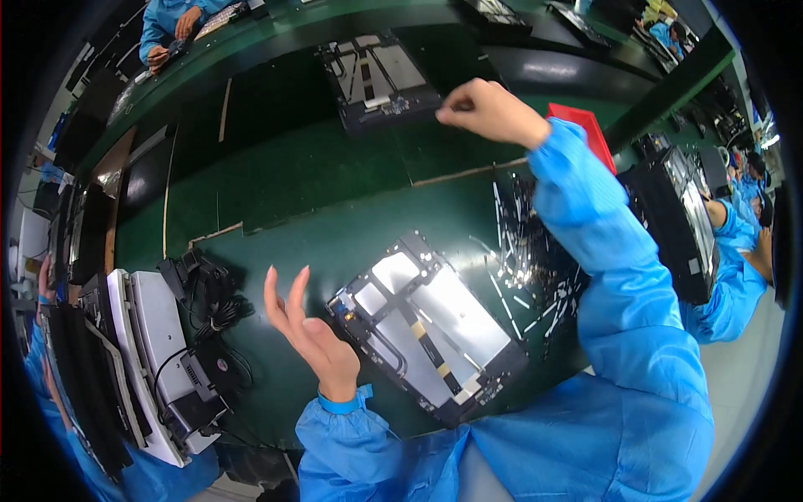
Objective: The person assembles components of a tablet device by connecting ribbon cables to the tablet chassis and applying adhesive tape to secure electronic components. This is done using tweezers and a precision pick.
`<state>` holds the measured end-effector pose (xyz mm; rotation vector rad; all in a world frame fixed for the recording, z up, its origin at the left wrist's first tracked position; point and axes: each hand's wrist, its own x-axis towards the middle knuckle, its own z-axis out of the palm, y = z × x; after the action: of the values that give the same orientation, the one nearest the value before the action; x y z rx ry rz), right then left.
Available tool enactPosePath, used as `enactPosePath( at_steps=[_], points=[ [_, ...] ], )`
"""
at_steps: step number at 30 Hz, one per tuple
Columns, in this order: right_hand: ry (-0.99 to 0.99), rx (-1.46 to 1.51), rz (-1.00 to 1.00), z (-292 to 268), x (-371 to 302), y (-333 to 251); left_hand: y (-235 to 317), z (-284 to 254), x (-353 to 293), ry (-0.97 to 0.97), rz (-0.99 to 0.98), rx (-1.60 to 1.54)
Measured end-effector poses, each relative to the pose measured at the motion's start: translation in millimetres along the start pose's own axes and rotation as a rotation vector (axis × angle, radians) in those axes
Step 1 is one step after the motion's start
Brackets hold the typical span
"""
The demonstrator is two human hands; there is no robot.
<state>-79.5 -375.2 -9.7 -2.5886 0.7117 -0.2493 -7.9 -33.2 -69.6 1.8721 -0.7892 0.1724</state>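
Note:
An opened flat electronic device [456,314] lies tilted on the green table in front of me, its black frame around silver panels, with a dark strip crossing them. My left hand [318,347] is raised beside its left corner, fingers spread and holding nothing. My right hand [493,113] reaches far forward with thumb and fingertips pinched together; whatever may be between them is too small to make out. Just left of those fingertips, a second opened device [381,75] of the same kind lies on the far part of the table.
Loose strips and small parts [539,259] are heaped under my right forearm. A red bin [581,130] stands behind that arm. At left are black adapters with cables [205,293] and stacked white panels [159,335]. Co-workers in blue sleeves [163,25] sit far left and at right.

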Motion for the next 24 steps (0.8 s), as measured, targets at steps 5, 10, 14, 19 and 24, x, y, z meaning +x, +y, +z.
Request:
enactPosePath(
  at_steps=[5, 10, 14, 19, 24],
  points=[
    [-0.232, -0.372, -0.007, 3.7, -133.4, -36.6, 2.3, -5.5, -6.2, 0.019, 0.044, 0.015],
    [-0.295, -0.263, 0.132, 16.8, -203.7, -20.8, 24.0, 7.7, -17.8, -0.052, 0.038, -0.074],
    [-0.265, -0.085, 0.208, 23.6, -213.5, -13.6, 42.2, 2.8, -42.6, -0.133, -0.010, -0.180],
    [-0.070, 0.243, 0.113, 13.4, -218.7, -3.9, 58.4, -10.1, -76.5, -0.222, -0.037, -0.284],
    [-0.046, 0.312, 0.225, -2.0, -235.2, -12.6, 79.2, -15.7, -101.8, -0.374, -0.142, -0.385]
  ],
)
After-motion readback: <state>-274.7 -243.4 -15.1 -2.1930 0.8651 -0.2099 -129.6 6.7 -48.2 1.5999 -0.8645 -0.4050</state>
